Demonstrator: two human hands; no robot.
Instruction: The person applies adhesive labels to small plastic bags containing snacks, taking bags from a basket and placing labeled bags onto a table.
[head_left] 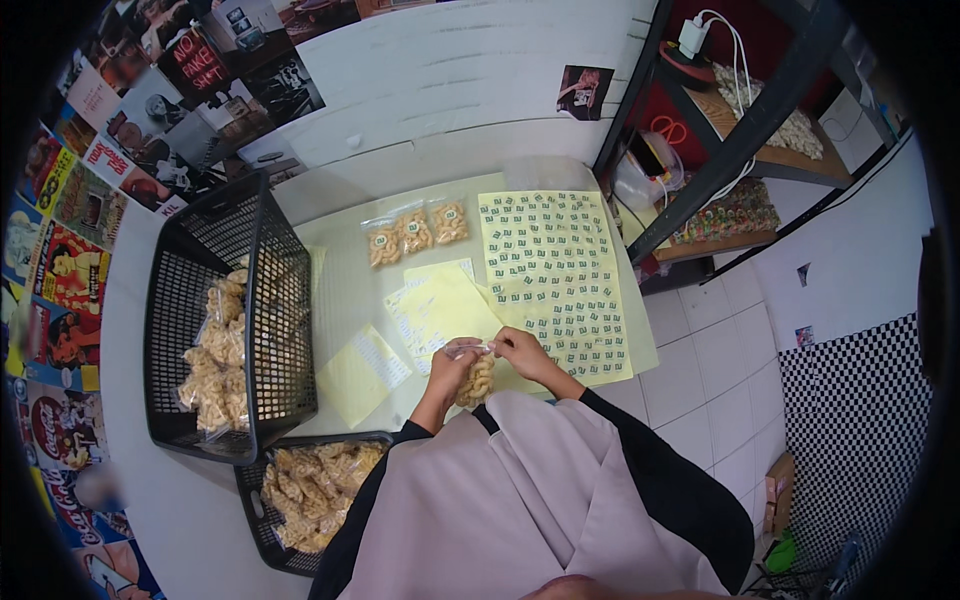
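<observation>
Close to my body, a clear plastic bag of curly, pale snacks (477, 386) hangs from my fingers. My left hand (453, 372) pinches the bag's top edge from the left. On the other side my right hand (522, 354) is closed on the same top edge, fingertips near those of the left. Just right of my hands lies a large yellow sheet (550, 270) covered with rows of small dark-printed stickers. Loose yellow papers (440, 305) are spread beyond my hands. Farther back, several filled bags (415, 232), each bearing a small sticker, lie side by side on the table.
At the left a tall black plastic basket (283, 345) holds bagged snacks. A lower black crate (262, 535), filled with more bags, stands at the near left. A dark metal shelf frame (690, 165) with cables rises at the right. Picture-covered wall bounds the left.
</observation>
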